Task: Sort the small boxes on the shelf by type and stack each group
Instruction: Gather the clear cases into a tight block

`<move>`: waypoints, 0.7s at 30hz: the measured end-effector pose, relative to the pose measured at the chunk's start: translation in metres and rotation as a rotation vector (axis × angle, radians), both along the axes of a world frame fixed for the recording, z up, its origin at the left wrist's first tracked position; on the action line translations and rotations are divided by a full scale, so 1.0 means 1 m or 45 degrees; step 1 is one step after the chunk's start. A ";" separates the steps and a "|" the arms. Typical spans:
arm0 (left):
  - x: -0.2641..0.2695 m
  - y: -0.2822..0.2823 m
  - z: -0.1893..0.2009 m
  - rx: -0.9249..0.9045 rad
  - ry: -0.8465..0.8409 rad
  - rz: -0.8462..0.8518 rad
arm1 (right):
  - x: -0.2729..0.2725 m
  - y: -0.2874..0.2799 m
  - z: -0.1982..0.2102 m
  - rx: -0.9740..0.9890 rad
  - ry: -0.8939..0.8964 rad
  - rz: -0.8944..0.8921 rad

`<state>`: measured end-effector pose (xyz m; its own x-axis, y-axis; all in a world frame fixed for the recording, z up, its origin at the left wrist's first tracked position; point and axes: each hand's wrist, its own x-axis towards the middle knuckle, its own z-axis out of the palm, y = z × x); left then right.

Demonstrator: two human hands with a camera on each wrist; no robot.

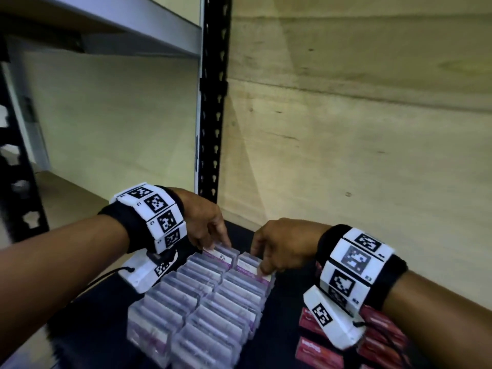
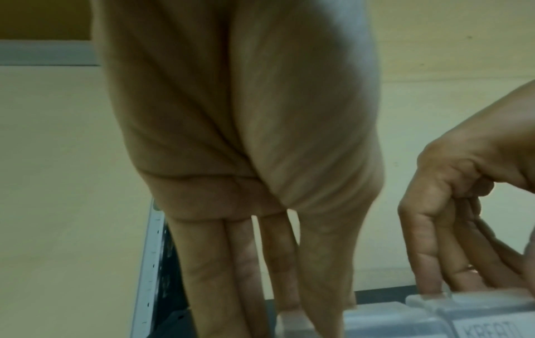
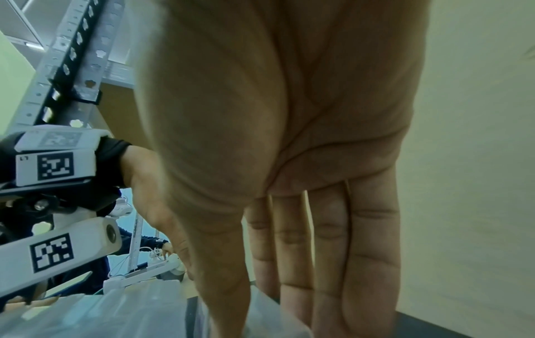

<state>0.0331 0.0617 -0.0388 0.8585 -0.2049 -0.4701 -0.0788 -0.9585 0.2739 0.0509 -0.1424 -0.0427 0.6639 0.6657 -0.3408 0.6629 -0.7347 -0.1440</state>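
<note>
Two long rows of clear plastic boxes (image 1: 202, 304) with purple labels lie side by side on the black shelf (image 1: 282, 315). My left hand (image 1: 213, 242) reaches down on the far end of the left row. Its straight fingers and thumb pinch the last clear box (image 1: 219, 254), seen from the wrist as a small clear box (image 2: 292, 320). At the far end of the right row, my right hand (image 1: 259, 262) pinches the end boxes (image 1: 253, 265) between thumb and fingers. A clear box (image 3: 260, 304) shows between them in the right wrist view. Red boxes (image 1: 316, 350) lie at the lower right, under my right wrist.
A black perforated upright (image 1: 214, 102) stands just behind the hands. A grey upper shelf (image 1: 133, 25) runs across the top left. A pale wooden panel (image 1: 359, 142) closes the back and right. Bare black shelf shows between the clear rows and the red boxes.
</note>
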 end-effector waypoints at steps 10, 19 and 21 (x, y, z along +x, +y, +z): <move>-0.020 -0.001 -0.003 0.051 -0.036 0.052 | -0.023 -0.006 0.003 0.023 -0.019 0.055; -0.027 -0.008 -0.001 0.184 -0.071 -0.045 | -0.026 -0.006 0.001 0.032 -0.013 0.047; -0.031 -0.011 0.001 0.216 -0.081 -0.051 | -0.028 -0.009 0.002 0.030 -0.001 0.048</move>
<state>0.0020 0.0505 -0.0376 0.8804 -0.1618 -0.4457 -0.1296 -0.9863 0.1021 0.0229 -0.1513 -0.0404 0.6381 0.6984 -0.3241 0.6904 -0.7054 -0.1606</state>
